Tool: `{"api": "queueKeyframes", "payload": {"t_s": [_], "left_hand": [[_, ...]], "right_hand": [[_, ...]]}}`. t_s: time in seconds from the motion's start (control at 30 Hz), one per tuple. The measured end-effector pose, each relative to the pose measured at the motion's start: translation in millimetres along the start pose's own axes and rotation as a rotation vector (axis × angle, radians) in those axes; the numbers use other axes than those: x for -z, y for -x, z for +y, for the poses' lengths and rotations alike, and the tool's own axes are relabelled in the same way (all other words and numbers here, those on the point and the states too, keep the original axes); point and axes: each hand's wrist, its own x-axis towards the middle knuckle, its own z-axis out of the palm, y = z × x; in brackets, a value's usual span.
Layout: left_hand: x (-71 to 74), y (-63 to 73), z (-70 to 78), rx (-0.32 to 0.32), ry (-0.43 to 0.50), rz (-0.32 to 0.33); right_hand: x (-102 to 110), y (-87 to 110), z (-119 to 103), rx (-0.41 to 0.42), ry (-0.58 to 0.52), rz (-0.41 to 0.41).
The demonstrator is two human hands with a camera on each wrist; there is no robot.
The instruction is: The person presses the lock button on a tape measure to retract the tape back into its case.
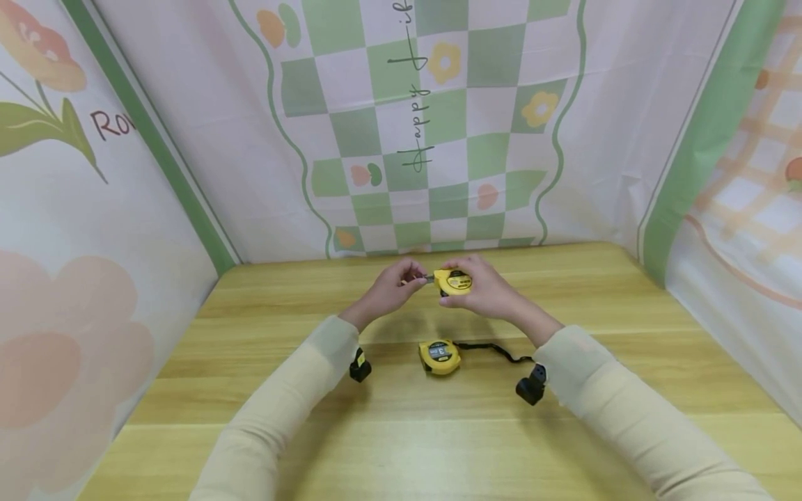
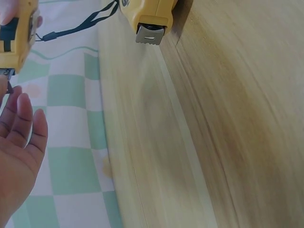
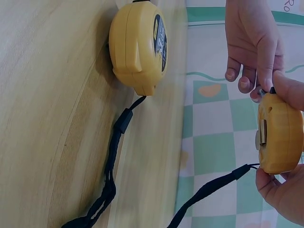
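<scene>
My right hand (image 1: 485,291) grips a yellow tape measure (image 1: 446,282) by its case, thumb below and fingers above, over the far part of the table. The thumb and index finger of my left hand (image 1: 396,287) pinch the metal end of its blade (image 1: 429,279), with only a short piece showing between hand and case. In the right wrist view, a black wrist strap (image 3: 209,186) hangs from the held tape measure (image 3: 282,137). A second yellow tape measure (image 1: 441,357) lies nearer on the table, its metal hook (image 2: 150,37) facing left and its label upward.
A black strap (image 1: 491,346) runs right from the second tape measure across the wooden table (image 1: 401,445). Patterned cloth (image 1: 401,139) stands behind the table and at both sides. Black wrist cameras (image 1: 531,386) sit below both cuffs.
</scene>
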Motion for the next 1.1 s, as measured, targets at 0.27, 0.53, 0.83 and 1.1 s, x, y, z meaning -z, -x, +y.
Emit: {"api": "queueKeyframes", "payload": {"t_s": [0.27,0.53,0.83,1.1], "left_hand": [[-3.3,-2.8,-1.3,-0.019,-0.009,-0.001],[-5.5,-3.2,-1.2,-0.028,-0.013,-0.001],[-8.1,-3.1,-1.6,-0.033,-0.017,-0.003],[-9.6,-3.5,-0.2,-0.029,-0.01,-0.001]], "right_hand": [[-1.8,0.1,-0.3,0.011,-0.002,-0.005],[-2.6,0.5,0.7,0.017,-0.01,-0.008],[-3.0,1.4,1.8,0.02,-0.021,-0.013],[-2.7,1.8,1.9,0.015,-0.025,-0.014]]}}
